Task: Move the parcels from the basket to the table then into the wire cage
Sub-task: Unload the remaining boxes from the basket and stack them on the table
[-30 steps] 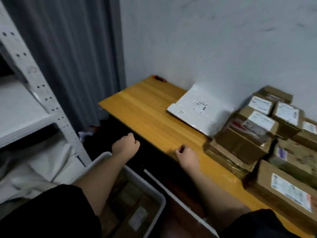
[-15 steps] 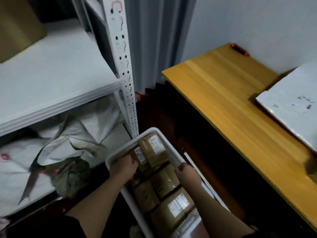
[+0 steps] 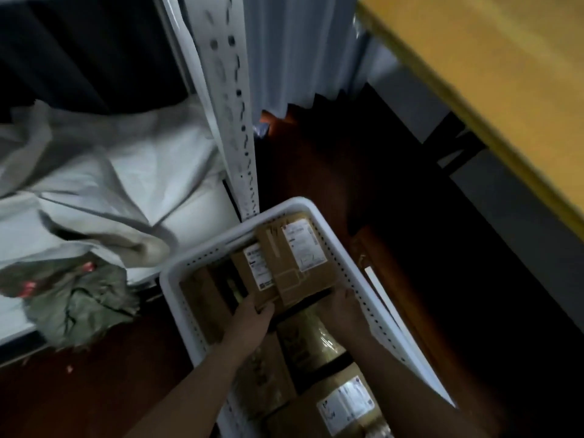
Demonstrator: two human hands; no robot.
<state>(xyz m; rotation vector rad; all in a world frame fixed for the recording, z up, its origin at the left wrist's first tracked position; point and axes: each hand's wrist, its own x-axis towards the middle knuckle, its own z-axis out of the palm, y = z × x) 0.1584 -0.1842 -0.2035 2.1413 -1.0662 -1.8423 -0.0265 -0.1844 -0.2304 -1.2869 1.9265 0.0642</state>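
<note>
Reaching down into the white perforated basket (image 3: 354, 273) at the lower centre of the frame, both hands are on the cardboard parcels packed inside it. The left hand (image 3: 252, 317) pinches the near edge of a small labelled parcel (image 3: 252, 273), thumb on top and fingers under the cardboard. The right hand (image 3: 343, 306) curls round the near right corner of the larger parcel (image 3: 297, 251), which bears a white label and lies tilted against the basket's far wall, partly overlapping the small one. Whether the two boxes are lifted clear of those beneath cannot be told.

Lower in the basket, between the forearms, sits a tape-wrapped parcel (image 3: 311, 338), and below it another box with a white label (image 3: 346, 403) near the bottom edge. More plain brown boxes lie along the basket's left side.

The basket stands on a dark reddish floor (image 3: 316, 172). Touching its far rim is the white slotted upright of a shelving unit (image 3: 234, 99), running up to the top centre. To the left, on the low shelf, lie crumpled white sacks (image 3: 104, 178) and a green bundle (image 3: 82, 305) at the lower left. A grey curtain (image 3: 297, 52) hangs at the top centre. The yellow wooden surface (image 3: 493, 67) fills the upper right corner, well apart from the basket and blurred.
</note>
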